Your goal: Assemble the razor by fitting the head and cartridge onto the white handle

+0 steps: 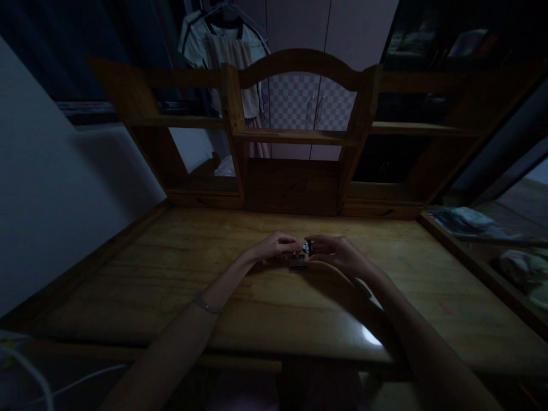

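Note:
Near the middle of the wooden desk (222,285), both hands meet over some small dark parts. My right hand (336,251) comes from the right and grips a small black piece with a shiny silvery part (307,247) between thumb and fingers. From the left, my left hand (280,246) has its fingertips pinched together close beside that piece; what they hold, if anything, is too small to make out. Just below the fingertips, a small dark block-like object (298,263) rests on the desk. Dim light hides the details of both small things.
A wooden shelf unit (295,137) stands along the desk's back. Behind it a shirt (226,43) hangs before pink cupboard doors. A low wooden ledge borders the right side, with a plastic-looking bundle (471,217) beyond. White cable (85,377) lies at lower left.

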Available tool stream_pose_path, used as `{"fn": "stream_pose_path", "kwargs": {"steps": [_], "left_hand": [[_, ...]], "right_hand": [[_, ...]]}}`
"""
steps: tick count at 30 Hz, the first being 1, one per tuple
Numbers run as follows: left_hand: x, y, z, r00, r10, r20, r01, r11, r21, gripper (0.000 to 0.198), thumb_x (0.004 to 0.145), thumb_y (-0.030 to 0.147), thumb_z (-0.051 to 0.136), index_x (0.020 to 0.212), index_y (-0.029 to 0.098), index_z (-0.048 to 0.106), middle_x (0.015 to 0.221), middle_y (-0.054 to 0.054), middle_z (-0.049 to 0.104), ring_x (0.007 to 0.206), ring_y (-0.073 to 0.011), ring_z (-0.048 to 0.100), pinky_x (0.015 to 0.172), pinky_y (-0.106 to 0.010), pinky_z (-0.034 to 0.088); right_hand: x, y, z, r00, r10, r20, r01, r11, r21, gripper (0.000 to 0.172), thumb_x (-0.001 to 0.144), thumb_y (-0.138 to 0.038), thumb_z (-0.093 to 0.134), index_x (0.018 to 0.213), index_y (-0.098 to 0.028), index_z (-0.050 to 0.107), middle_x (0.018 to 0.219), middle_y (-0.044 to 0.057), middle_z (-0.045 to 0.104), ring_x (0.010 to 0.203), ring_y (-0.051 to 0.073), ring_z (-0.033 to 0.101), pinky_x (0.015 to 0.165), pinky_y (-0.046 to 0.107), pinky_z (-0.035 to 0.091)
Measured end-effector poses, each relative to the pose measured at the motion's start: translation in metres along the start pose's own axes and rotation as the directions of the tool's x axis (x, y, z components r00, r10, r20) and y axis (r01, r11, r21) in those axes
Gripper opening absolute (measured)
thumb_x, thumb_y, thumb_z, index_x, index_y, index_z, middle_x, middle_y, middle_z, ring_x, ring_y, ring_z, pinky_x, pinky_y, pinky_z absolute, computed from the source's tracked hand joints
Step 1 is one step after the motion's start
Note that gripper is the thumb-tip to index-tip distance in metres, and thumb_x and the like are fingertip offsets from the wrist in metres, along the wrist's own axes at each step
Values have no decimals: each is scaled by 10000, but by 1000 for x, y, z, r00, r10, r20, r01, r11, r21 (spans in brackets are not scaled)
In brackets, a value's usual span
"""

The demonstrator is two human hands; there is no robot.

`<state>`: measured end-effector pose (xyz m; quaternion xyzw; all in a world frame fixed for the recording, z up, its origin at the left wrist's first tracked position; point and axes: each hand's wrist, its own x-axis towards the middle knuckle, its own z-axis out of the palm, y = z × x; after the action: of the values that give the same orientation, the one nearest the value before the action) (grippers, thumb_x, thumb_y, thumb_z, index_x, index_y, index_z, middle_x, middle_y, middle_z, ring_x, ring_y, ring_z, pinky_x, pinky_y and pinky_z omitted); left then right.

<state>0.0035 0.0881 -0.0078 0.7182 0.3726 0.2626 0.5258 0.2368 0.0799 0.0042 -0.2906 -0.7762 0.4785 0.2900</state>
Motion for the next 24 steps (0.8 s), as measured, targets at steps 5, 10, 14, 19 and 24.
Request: {"fn": "stream_pose_path", "kwargs": {"steps": [5, 10, 14, 19, 24], "left_hand": [[-1, 1, 0, 1000, 22, 17, -22, 1000, 8, 435, 780, 542, 574, 820, 115, 650, 637, 16, 494, 549, -85, 407, 495, -199, 281], [-2, 2, 0, 999, 10, 49, -11, 1000, 29, 460, 782, 566, 561, 822, 115, 641, 649, 15, 504, 550, -84, 415, 492, -197, 287], [-2, 1, 0, 997, 20, 71, -23, 999, 40, 447, 798, 546, 556, 850, 113, 652, 669, 3, 537, 571, -92, 444, 513, -202, 309], [0, 1, 1, 996, 39, 76, -46, 995, 87, 414, 812, 510, 553, 864, 114, 664, 718, -11, 562, 622, -100, 456, 551, -203, 326], [1, 1, 2, 994, 77, 77, -88, 985, 150, 426, 827, 513, 524, 844, 110, 662, 705, -1, 544, 640, -101, 446, 565, -204, 319]], "right_hand": [[-1, -2, 2, 999, 10, -32, -15, 982, -188, 446, 782, -279, 653, 1213, -196, 574, 1026, 62, 701, 930, 215, 669, 837, 360, 537], [-4, -3, 2, 999, 2, -35, -15, 927, -375, 433, 805, -255, 622, 1231, -213, 565, 1017, 57, 704, 898, 205, 674, 786, 309, 529], [-3, 3, 1, 999, -25, -29, 7, 867, -498, 406, 813, -258, 606, 1213, -199, 575, 963, 67, 710, 846, 202, 679, 705, 269, 506], [-1, 3, 4, 1000, 7, -2, -6, 773, -634, 352, 841, -232, 548, 1191, -206, 570, 942, 72, 696, 800, 187, 663, 642, 237, 447], [-2, -17, 11, 989, 145, 1, -99, 681, -725, 336, 869, -223, 494, 1204, -237, 522, 938, 62, 674, 771, 170, 636, 595, 209, 380]]}}
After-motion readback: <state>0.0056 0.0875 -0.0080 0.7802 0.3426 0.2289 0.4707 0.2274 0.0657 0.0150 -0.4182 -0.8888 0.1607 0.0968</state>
